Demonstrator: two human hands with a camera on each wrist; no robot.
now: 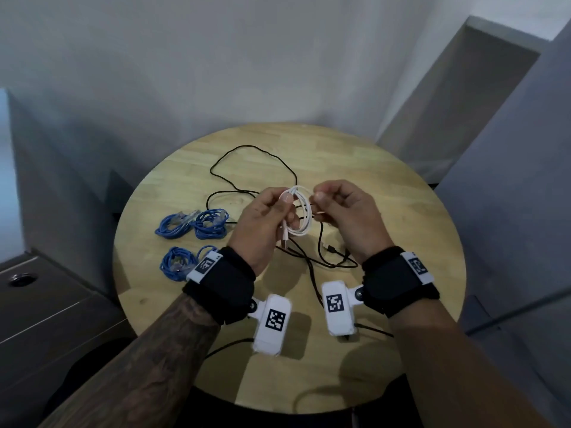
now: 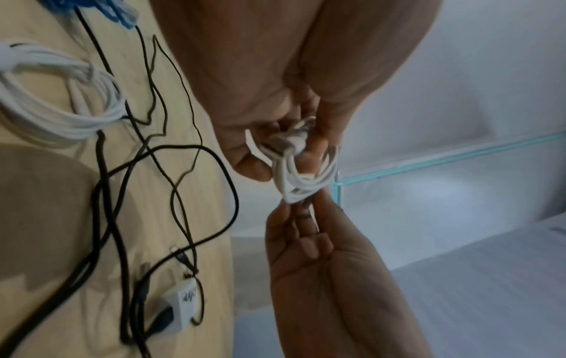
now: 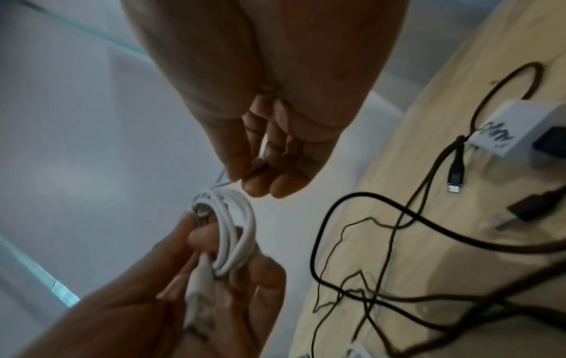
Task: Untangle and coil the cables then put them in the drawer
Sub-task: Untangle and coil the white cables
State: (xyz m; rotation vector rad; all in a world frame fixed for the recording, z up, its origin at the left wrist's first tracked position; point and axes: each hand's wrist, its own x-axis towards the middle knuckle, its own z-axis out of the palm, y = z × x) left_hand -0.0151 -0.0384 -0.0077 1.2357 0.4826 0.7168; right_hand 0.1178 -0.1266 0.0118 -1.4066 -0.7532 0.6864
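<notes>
A coiled white cable (image 1: 299, 211) is held above the centre of the round wooden table (image 1: 401, 193) — gripped by the curled fingers of the left hand (image 1: 265, 223), one plug hanging below the palm. Its loose end is pinched between thumb and fingertips of the right hand (image 1: 346, 214), just beside the coil. Loose black cables (image 1: 256, 168) are sprawled across the tabletop beneath and behind both hands, partly hidden by them. Three blue cable bundles (image 1: 193, 225) are laid at centre left of the head view. A dark cabinet (image 1: 46, 304) is seen at lower left — its front mostly cut off.
</notes>
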